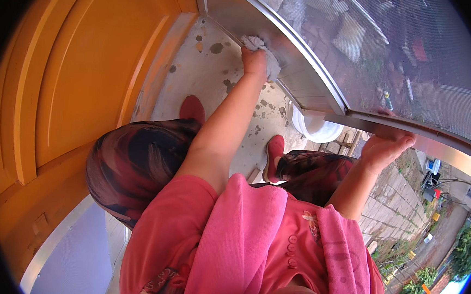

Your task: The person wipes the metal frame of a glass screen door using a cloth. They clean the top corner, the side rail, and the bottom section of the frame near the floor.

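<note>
In the head view, the person's left hand (254, 62) reaches far out and grips a bunched grey cloth (273, 66), which sits against the low, flat panel of a metal door (306, 78). The cloth looks squashed up, probably so the hand can push on it without it slipping. The right hand (384, 151) grasps the edge of that same door, with the thumb on the near side and some fingers showing past the edge, most likely so the door does not swing when it gets pushed. The knees are bent and the red shoes (274, 156) stand wide apart, perhaps because the panel is so low down. A white bucket (317, 129) sits on the floor (177, 83) near the bottom of the door, where it seems easy to reach; I cannot tell what is in it. A pink towel (238, 240) hangs down over the red shirt (294, 219), maybe so both hands can be used. A big orange door (99, 72) stands on the left side.
</note>
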Demonstrator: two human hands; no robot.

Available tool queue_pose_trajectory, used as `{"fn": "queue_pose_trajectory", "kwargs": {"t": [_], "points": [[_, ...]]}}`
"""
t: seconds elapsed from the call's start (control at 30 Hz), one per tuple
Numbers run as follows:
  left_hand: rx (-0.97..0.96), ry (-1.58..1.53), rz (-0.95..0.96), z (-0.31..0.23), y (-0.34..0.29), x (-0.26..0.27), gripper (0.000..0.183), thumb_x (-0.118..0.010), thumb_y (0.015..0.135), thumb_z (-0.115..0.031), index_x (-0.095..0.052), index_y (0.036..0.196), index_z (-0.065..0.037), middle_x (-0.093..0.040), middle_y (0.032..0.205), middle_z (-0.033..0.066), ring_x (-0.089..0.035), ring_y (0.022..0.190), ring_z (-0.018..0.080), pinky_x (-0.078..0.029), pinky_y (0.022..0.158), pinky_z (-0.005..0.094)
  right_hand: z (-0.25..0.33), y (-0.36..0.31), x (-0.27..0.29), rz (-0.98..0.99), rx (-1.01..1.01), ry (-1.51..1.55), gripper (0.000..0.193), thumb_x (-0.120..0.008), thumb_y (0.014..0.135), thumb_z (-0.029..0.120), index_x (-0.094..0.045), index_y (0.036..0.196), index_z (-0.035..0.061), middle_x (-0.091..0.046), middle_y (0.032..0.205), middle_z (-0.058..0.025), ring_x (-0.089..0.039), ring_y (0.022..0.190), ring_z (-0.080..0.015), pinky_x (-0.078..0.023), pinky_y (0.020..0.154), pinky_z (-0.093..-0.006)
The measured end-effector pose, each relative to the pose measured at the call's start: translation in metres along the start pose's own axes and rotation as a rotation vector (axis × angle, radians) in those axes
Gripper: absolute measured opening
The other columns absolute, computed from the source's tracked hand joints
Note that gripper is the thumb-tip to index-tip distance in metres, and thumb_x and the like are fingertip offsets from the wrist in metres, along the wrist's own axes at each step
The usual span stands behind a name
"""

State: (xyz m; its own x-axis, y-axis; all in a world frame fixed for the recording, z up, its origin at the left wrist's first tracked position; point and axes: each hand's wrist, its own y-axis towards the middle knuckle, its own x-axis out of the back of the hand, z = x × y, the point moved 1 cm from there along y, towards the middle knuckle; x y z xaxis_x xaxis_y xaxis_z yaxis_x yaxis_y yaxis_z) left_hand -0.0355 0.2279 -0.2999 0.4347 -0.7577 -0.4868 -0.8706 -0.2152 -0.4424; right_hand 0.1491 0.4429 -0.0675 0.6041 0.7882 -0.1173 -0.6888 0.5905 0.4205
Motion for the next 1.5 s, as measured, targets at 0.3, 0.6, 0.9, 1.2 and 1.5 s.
{"fn": "queue_pose_trajectory", "kwargs": {"t": [0.3,0.6,0.9,1.2,1.5], "points": [[-0.153,-0.22,0.066,-0.092,-0.013,-0.032,0.035,-0.043,0.084,-0.009,-0.049,0.117,-0.001,-0.052,0.114,0.0119,-0.05,0.102,0.0226,-0.043,0.096,0.0352,0.003,-0.007,-0.003,-0.003,-0.05,-0.001,0.064,-0.04,0.096,0.069,-0.045,0.13,0.014,-0.069,0.103,-0.0202,-0.068,0.092,-0.0353,-0.053,0.086,-0.0482],[0.029,0.007,-0.251,-0.001,0.068,0.022,0.038,-0.047,0.087,-0.006,-0.05,0.124,0.002,-0.059,0.124,0.0175,-0.059,0.109,0.0277,-0.048,0.095,0.0384,0.001,-0.01,0.002,-0.005,-0.04,-0.052,0.067,-0.031,0.098,0.069,-0.054,0.124,0.0115,-0.07,0.102,-0.0206,-0.067,0.094,-0.0331,-0.05,0.091,-0.045],[-0.014,-0.259,-0.192,-0.037,0.059,0.002,0.033,-0.049,0.087,-0.007,-0.054,0.119,0.001,-0.06,0.122,0.0125,-0.059,0.109,0.0266,-0.048,0.094,0.0388,0.0,-0.006,-0.001,0.003,-0.008,-0.052,0.07,-0.034,0.096,0.072,-0.049,0.13,0.0121,-0.068,0.104,-0.0186,-0.068,0.091,-0.0328,-0.053,0.086,-0.0471],[-0.356,-0.192,-0.244,-0.155,0.112,-0.009,0.044,-0.064,0.092,-0.008,-0.043,0.13,-0.004,-0.059,0.123,0.0124,-0.058,0.109,0.0227,-0.049,0.093,0.0363,0.001,-0.011,-0.012,-0.096,0.002,-0.068,0.074,-0.03,0.097,0.072,-0.054,0.124,0.0078,-0.069,0.099,-0.0198,-0.067,0.09,-0.0327,-0.052,0.086,-0.046],[-0.25,0.045,-0.21,-0.076,0.191,0.053,0.04,-0.059,0.097,-0.015,-0.047,0.133,-0.002,-0.058,0.132,0.0119,-0.058,0.112,0.0238,-0.049,0.095,0.0377,0.001,-0.01,-0.004,-0.057,0.048,-0.064,0.06,-0.032,0.1,0.066,-0.053,0.121,0.0137,-0.069,0.096,-0.0152,-0.068,0.086,-0.0318,-0.056,0.082,-0.0479]]}}
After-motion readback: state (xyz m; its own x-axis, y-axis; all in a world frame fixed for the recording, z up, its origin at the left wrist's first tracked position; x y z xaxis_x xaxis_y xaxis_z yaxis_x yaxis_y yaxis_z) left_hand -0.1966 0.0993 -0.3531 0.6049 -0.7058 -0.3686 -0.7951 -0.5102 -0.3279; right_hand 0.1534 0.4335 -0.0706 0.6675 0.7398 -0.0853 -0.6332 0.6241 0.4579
